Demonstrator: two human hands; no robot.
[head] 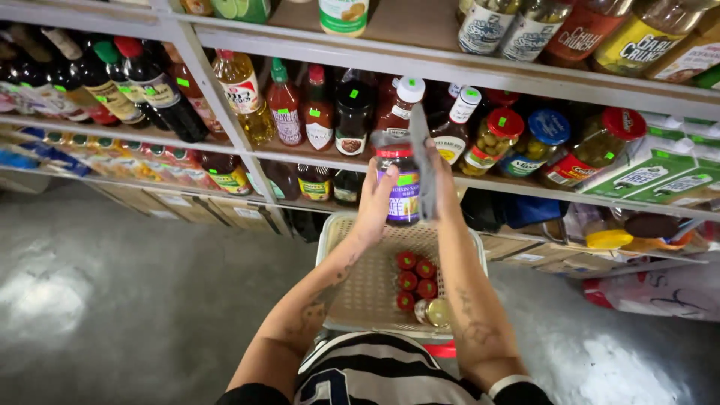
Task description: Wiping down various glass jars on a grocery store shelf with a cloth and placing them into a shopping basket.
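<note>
My left hand [375, 201] grips a dark jar [403, 189] with a red lid and a purple label, held up in front of the shelves. My right hand [441, 187] presses a grey cloth [424, 169] against the jar's right side. Both hands are raised above a white plastic basket [360, 292] at my waist. In the basket lie several red-capped jars [415, 279] and one with a gold lid [435, 311].
Metal shelves [450, 71] in front hold sauce bottles [150, 94], a bottle of yellow liquid [244, 97], hot sauce bottles [300, 109] and jars of pickles and olives [547, 142]. Green boxes [660, 176] lie at the right. A grey concrete floor [112, 300] spreads to the left.
</note>
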